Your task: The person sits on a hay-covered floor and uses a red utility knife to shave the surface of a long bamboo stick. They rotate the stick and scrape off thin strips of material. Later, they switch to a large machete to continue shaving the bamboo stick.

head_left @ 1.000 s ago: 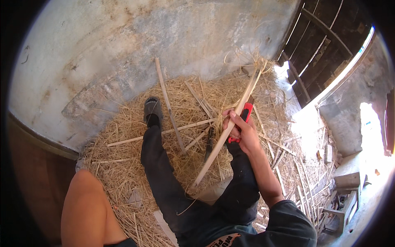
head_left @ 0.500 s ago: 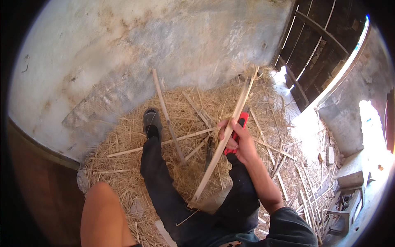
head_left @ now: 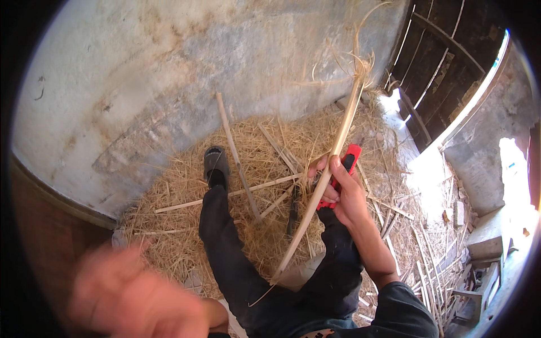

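My right hand [head_left: 348,194] is closed around a long pale split-bamboo strip [head_left: 306,222] and a red-and-black utility knife [head_left: 353,153], which lies along the strip's right side. Its blade cannot be made out. The strip slants from between my thighs up toward the wall, and curly shavings [head_left: 364,67] hang at its far end. Away from both things, at the lower left, my left hand [head_left: 141,298] is raised and smeared by motion; its fingers cannot be read.
Straw-like shavings [head_left: 169,191] cover the floor around my legs and dark shoe [head_left: 216,163]. Loose strips [head_left: 236,163] lie among them, with more [head_left: 425,281] at the right. A stained wall [head_left: 225,50] stands ahead, a plank door [head_left: 437,62] far right, and a small wooden frame [head_left: 479,287] lower right.
My left hand has swung up into view at the lower left, where only a bare limb showed before. The strip's curled far end now stands higher against the wall; my right hand keeps its grip.
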`<state>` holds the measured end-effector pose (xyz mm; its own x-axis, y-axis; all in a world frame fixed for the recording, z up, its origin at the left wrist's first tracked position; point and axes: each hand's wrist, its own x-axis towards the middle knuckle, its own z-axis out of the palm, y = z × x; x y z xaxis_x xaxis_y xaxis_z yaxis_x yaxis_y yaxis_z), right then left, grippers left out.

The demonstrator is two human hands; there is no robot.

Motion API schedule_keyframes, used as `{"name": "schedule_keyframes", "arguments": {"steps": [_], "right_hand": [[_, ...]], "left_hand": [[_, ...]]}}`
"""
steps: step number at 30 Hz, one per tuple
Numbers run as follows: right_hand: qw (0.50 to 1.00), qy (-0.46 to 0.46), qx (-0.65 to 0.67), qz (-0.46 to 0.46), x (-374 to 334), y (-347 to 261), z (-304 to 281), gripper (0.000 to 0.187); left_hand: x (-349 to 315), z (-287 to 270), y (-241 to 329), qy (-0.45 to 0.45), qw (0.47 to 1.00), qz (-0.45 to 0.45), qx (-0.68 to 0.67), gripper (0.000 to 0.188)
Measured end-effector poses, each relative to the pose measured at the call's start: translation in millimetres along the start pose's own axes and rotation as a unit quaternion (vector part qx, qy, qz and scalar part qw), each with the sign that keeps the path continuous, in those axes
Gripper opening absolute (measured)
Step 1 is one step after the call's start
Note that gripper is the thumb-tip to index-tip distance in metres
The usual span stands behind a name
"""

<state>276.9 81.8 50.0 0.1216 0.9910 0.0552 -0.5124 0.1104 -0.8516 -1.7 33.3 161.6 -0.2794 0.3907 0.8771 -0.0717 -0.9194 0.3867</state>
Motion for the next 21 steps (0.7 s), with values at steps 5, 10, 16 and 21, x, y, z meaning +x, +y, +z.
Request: {"name": "schedule_keyframes", "arguments": {"steps": [5,10,16,21], "right_hand": [[0.999,-0.002,0.032,-0.016,4.1,-7.5,-2.8,0.04],[0.998,0.02,-0.048,-0.038,5.6,-4.7,-8.4,0.051],[0.954,0.047,-0.242,-0.172,-6.7,4.4,-29.1,0.055],[0.806,-0.084,-0.514,-0.281,-24.2,4.6,-33.6,0.029]], "left_hand": [[-130.2,7.5,-107.2,-0.287,0.774,-0.551,-0.12,0.088],[-153.7,16.8,-100.5,-0.34,0.596,-0.672,-0.28,0.064],[-143.3,23.9,-75.9,-0.274,0.732,-0.619,-0.074,0.047],[-144.9,20.9,-70.4,-0.299,0.789,-0.536,0.036,0.044]]}}
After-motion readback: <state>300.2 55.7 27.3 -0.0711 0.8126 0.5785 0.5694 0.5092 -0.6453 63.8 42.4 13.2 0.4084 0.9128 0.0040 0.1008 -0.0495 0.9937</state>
